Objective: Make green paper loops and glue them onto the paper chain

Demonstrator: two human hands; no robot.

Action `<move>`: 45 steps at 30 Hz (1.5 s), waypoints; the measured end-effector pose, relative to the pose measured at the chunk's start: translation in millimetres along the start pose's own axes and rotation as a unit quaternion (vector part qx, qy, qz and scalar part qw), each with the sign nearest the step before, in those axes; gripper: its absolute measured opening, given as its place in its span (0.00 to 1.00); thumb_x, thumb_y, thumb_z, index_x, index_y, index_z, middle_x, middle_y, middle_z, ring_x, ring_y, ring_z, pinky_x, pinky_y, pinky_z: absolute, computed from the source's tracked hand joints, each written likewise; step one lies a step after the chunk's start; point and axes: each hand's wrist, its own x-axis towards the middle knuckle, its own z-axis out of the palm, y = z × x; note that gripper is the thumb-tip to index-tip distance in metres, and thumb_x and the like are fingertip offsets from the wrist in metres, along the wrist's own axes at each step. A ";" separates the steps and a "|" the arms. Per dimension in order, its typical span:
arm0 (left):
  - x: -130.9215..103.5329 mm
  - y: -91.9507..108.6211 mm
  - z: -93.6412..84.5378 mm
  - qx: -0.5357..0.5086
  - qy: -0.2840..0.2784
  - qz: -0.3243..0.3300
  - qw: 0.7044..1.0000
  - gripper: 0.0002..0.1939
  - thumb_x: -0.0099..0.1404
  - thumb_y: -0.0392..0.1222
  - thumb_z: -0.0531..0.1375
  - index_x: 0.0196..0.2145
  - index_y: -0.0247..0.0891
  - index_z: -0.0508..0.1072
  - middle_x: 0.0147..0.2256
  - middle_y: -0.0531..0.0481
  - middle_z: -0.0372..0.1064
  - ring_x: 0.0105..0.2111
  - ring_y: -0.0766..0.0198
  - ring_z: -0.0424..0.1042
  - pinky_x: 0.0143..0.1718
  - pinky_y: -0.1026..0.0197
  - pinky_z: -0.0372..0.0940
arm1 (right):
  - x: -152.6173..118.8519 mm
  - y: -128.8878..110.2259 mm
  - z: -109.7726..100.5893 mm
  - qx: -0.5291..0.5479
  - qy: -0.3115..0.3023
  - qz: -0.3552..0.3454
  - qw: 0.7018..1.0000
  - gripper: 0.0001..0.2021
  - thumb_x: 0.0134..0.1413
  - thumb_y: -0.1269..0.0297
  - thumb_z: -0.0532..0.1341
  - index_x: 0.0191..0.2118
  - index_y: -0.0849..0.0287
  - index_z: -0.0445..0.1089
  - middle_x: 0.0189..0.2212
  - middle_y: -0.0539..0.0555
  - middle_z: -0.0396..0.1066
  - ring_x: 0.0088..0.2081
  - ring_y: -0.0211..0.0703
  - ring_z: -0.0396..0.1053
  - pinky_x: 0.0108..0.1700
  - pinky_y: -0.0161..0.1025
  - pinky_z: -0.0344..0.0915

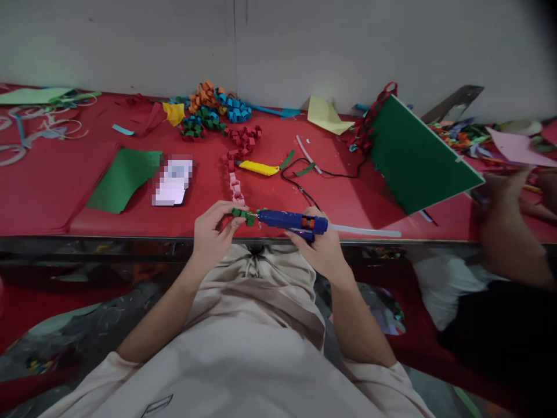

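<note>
My right hand [319, 244] is closed round a blue hot glue gun [282, 220], held level with its nozzle pointing left. A long clear glue stick [368, 231] juts from the gun's back end. Between the thumb and fingers of my left hand [214, 229] is a green paper chain [242, 216], and the nozzle meets or nearly meets it. Just beyond, pink chain links [235, 188] run on into red links [242, 142]. Whether the green links join the pink ones I cannot tell.
A yellow utility knife [259, 168], a phone [173, 181] and green paper [124, 180] lie on the red table [204, 217]. Orange and blue paper chains [217, 104] are piled behind. A green board [420, 157] leans at right, near another person's arm [511, 226]. The gun's black cord [337, 174] trails right.
</note>
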 end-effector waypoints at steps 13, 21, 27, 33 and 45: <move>1.5 3.4 2.2 0.005 0.002 0.009 1.000 0.08 0.68 0.44 0.65 0.40 0.37 0.81 0.38 0.44 0.79 0.38 0.62 0.78 0.42 0.63 0.71 | -0.8 -4.0 -7.0 -0.017 -0.022 -0.008 1.000 0.13 0.63 0.55 0.64 0.34 0.54 0.62 0.30 0.49 0.64 0.33 0.44 0.64 0.37 0.41 0.58; 3.2 4.4 2.2 0.017 -0.002 0.025 1.000 0.06 0.68 0.41 0.66 0.40 0.37 0.81 0.39 0.45 0.79 0.38 0.64 0.78 0.42 0.65 0.71 | -2.7 -14.5 -19.6 -0.050 -0.088 -0.047 0.994 0.10 0.66 0.54 0.61 0.44 0.54 0.68 0.35 0.53 0.69 0.38 0.48 0.66 0.40 0.45 0.57; 0.9 1.7 2.3 0.014 -0.004 0.034 0.999 0.04 0.67 0.38 0.66 0.40 0.37 0.81 0.38 0.46 0.80 0.39 0.65 0.79 0.41 0.67 0.70 | -0.2 -16.9 -24.6 -0.046 -0.128 -0.059 0.989 0.12 0.68 0.53 0.59 0.36 0.55 0.64 0.32 0.51 0.65 0.35 0.46 0.63 0.39 0.43 0.55; 0.5 0.4 4.6 0.009 -0.007 0.031 0.999 0.04 0.67 0.39 0.67 0.39 0.37 0.81 0.38 0.47 0.80 0.38 0.66 0.78 0.41 0.67 0.71 | -2.5 -10.5 -21.2 -0.062 -0.124 -0.065 0.988 0.14 0.69 0.52 0.57 0.34 0.55 0.59 0.30 0.50 0.63 0.33 0.44 0.60 0.38 0.42 0.53; 0.8 2.5 6.3 0.009 -0.002 0.030 1.000 0.07 0.68 0.43 0.66 0.39 0.37 0.81 0.38 0.45 0.80 0.38 0.63 0.79 0.41 0.64 0.72 | -7.5 -5.0 -16.9 -0.102 -0.100 -0.089 0.986 0.14 0.70 0.52 0.55 0.35 0.54 0.61 0.30 0.52 0.65 0.35 0.47 0.64 0.39 0.44 0.56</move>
